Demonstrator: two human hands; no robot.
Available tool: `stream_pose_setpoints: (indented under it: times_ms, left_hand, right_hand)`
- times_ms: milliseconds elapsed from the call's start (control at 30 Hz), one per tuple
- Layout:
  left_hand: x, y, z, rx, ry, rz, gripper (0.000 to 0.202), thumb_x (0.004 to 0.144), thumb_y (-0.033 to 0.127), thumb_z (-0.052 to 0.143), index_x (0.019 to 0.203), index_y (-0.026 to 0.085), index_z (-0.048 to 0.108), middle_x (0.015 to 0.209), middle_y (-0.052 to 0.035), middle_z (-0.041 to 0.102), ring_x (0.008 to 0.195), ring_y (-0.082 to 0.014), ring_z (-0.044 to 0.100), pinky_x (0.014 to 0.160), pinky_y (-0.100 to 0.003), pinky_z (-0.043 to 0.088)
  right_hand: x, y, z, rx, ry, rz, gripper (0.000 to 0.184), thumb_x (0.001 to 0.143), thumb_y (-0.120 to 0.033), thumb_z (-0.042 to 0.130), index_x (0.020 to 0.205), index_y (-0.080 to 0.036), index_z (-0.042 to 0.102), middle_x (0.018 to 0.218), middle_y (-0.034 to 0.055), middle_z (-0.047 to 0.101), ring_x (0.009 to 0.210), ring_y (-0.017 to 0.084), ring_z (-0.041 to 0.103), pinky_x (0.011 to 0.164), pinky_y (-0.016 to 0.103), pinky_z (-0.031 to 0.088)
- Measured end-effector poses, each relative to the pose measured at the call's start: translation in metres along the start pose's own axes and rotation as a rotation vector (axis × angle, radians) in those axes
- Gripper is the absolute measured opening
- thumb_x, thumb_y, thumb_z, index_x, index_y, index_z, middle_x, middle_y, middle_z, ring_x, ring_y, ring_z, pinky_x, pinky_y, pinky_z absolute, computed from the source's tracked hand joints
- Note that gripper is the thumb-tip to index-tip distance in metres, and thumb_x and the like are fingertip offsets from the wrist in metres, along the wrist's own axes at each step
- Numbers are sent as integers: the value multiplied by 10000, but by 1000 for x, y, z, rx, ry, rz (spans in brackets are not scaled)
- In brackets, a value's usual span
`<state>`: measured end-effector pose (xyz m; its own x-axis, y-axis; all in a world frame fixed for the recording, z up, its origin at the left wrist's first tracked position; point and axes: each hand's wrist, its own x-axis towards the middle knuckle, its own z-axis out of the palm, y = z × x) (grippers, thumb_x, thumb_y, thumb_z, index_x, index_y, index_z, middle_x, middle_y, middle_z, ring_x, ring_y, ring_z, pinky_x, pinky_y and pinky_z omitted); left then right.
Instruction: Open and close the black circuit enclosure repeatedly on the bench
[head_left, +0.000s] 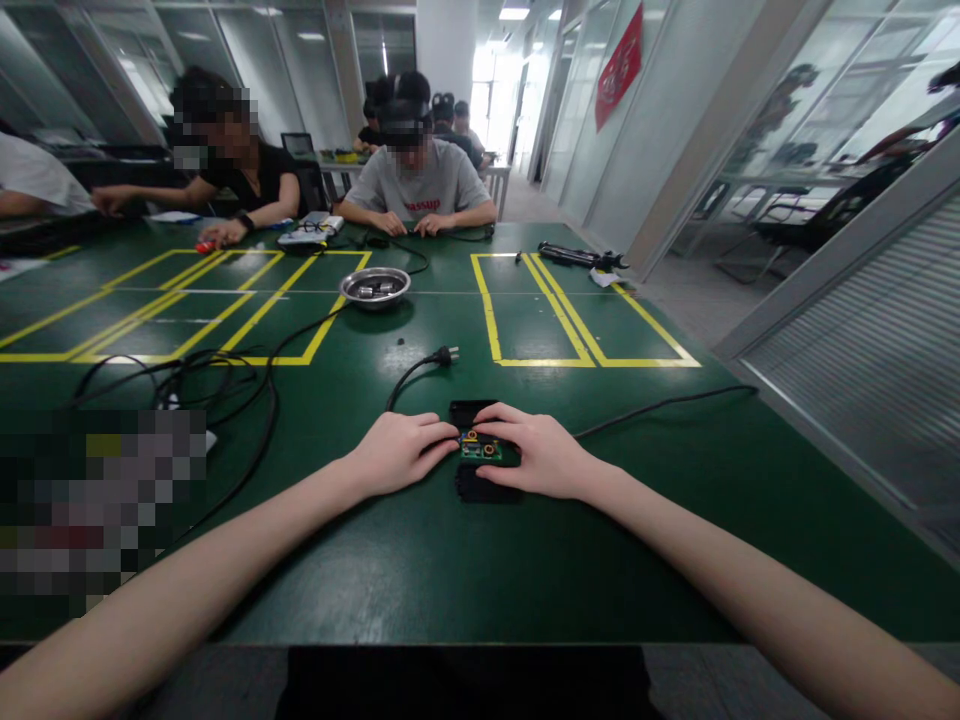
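A small green circuit board [472,449] with copper-coloured ring coils lies just in front of me, between two black plastic casing halves. The far casing half [466,411] is partly covered by my fingers; the near casing half [487,487] lies on my side of the board. My left hand [401,452] is closed, thumb and fingers pinching the board's left end. From the right, my right hand [544,455] curls its fingers and thumb around the board's other end, its thumb by the near casing half. A black power cord with a plug [442,356] lies beyond my left hand.
A black cable [667,401] runs off to the right. A metal bowl [375,287] holding small metal parts stands farther back. Tangled black cables [187,378] lie at left. Yellow tape [540,363] marks the green table [420,570]. A person [420,180] works across from me, others beside.
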<state>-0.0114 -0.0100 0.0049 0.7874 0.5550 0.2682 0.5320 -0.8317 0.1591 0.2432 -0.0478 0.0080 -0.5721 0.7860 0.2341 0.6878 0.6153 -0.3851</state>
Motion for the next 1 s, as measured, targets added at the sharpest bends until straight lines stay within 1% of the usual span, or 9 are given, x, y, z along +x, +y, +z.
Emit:
stream_pose_setpoints:
  times_ms: [200,367,467,600,833,1000]
  left_hand:
    - [2,4,-2,1,-39,-44,280,1047,354,509,1183,238,725,1021,-23,790,842,-180,755,662,-248,508]
    - [4,5,-1,-5,-27,-74,279,1023,369,532,1166,236,731,1000,-19,797,812,-177,753,631,-244,487]
    - [5,5,0,16,-14,-105,276,1019,372,537,1148,239,742,961,-20,797,768,-170,741,607,-239,467]
    - [5,6,0,17,-4,-109,271,1020,366,544,1148,243,749,951,-23,794,756,-168,735,608,-238,467]
    - [4,5,0,8,-11,-115,282,1013,408,583,1169,241,749,988,-27,799,788,-181,748,624,-247,484]
    - [5,3,2,7,-24,-126,295,1030,430,577,1190,248,744,1000,-30,800,815,-183,751,653,-248,497]
  right_hand:
    - [2,1,0,18,-7,-7,367,857,-417,781,1163,-220,732,1291,82,674,984,242,743,857,380,604]
    - [5,5,3,49,36,-13,398,814,-427,838,1137,-213,750,1229,74,694,984,240,739,860,370,595]
    - [6,7,5,78,70,-9,359,815,-437,843,1096,-227,768,1192,63,711,988,228,734,871,353,587]
    - [7,10,8,86,100,3,323,819,-449,843,1051,-233,781,1170,65,721,980,225,733,867,346,586]
    - [7,11,7,94,116,-15,344,804,-428,857,1060,-226,747,1163,71,726,997,231,735,854,342,583]
    - [4,7,3,106,107,9,338,823,-370,831,1106,-237,704,1172,59,730,998,229,737,844,345,578]
